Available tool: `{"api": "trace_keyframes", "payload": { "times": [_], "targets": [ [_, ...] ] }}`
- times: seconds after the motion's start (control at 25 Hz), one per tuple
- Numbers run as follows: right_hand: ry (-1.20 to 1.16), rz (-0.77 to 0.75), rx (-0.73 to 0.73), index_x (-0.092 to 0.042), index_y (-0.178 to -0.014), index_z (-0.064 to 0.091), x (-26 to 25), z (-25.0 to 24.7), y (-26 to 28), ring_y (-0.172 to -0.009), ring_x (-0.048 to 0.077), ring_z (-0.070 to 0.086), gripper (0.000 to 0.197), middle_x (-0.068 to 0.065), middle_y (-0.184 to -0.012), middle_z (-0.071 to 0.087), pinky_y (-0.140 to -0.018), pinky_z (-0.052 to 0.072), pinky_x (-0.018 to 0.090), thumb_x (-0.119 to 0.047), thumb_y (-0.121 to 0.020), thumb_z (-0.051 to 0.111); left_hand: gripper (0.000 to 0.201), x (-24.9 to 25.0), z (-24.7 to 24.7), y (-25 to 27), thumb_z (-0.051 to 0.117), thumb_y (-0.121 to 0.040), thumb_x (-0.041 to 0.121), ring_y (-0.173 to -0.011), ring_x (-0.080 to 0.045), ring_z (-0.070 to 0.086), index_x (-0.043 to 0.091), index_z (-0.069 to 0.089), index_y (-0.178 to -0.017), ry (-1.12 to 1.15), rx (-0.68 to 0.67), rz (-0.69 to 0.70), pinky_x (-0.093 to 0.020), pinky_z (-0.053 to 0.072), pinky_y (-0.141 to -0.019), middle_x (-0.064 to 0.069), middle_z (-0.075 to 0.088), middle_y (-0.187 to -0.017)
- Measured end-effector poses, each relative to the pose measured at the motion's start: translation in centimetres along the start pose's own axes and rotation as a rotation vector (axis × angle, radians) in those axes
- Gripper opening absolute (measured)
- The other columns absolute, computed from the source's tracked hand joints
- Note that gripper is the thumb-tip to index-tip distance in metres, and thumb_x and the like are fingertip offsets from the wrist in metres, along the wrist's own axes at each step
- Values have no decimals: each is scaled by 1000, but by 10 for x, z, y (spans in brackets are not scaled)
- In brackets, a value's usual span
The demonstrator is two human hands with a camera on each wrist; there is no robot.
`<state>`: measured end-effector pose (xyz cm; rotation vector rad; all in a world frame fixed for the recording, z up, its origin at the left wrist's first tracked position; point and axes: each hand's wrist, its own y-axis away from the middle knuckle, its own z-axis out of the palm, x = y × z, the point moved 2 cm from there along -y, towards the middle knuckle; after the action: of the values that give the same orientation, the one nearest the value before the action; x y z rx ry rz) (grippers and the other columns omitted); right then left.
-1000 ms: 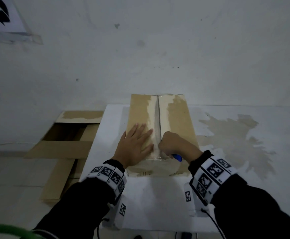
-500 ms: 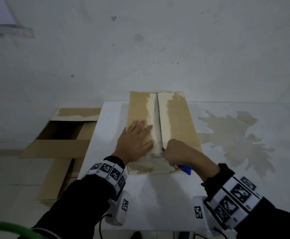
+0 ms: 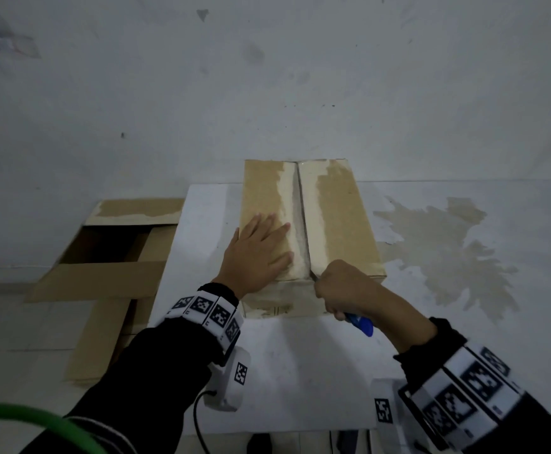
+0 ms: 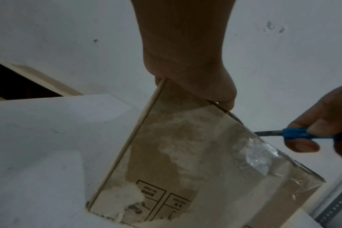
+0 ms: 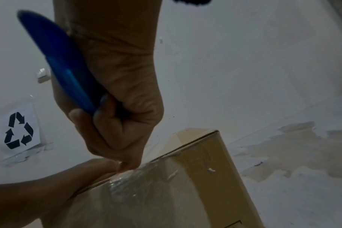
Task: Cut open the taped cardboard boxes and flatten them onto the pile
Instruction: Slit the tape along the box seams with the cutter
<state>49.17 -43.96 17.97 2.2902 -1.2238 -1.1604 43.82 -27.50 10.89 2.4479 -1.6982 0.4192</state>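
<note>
A long brown cardboard box (image 3: 336, 221) lies on the white table (image 3: 300, 365), its two top flaps meeting at a centre seam under clear tape. My left hand (image 3: 257, 253) presses flat on the left flap, fingers straight. At the near end of the seam my right hand (image 3: 339, 286) grips a blue utility knife (image 3: 361, 323). In the left wrist view the knife (image 4: 295, 134) has its blade at the box's top near edge, where crumpled clear tape (image 4: 258, 155) folds down the end face. The box (image 5: 215, 162) and knife handle (image 5: 68, 72) also show in the right wrist view.
Flattened cardboard (image 3: 103, 276) lies in a pile on the floor left of the table. A brownish stain (image 3: 444, 247) marks the tabletop right of the box. A recycling sign (image 5: 17, 131) hangs on the white wall. A green cable (image 3: 31, 421) curves at the lower left.
My right hand has drawn the knife toward me along the seam, from mid-box to the near top edge. The left hand has stayed pressed on the left flap.
</note>
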Motion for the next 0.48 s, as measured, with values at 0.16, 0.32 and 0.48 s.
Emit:
{"api": "trace_keyframes", "payload": {
  "times": [0.16, 0.32, 0.48],
  "targets": [
    [-62, 23, 73, -4, -72, 48, 1, 5, 2, -45, 17, 47, 20, 10, -59, 49, -44, 38, 22, -5, -90, 41, 77, 0, -1, 0, 20, -81, 74, -147, -17, -2, 36, 25, -148, 19, -26, -2, -54, 14, -115, 6, 10, -160],
    [-88, 6, 102, -9, -77, 46, 10, 14, 14, -53, 12, 43, 16, 3, -65, 46, -49, 38, 21, -11, -92, 41, 60, 4, -4, -5, 34, -94, 58, -147, -17, -4, 35, 25, -148, -3, -14, -8, -53, 12, -116, 7, 8, -160],
    [63, -52, 126, -7, -85, 50, 15, 13, 20, -58, 11, 44, 17, 1, -72, 46, -51, 36, 17, -15, -96, 39, 58, 4, -7, -11, 33, -93, 60, -147, -17, 2, 36, 28, -146, -59, -15, -23, -55, 10, -114, 7, 13, -159]
  ]
}}
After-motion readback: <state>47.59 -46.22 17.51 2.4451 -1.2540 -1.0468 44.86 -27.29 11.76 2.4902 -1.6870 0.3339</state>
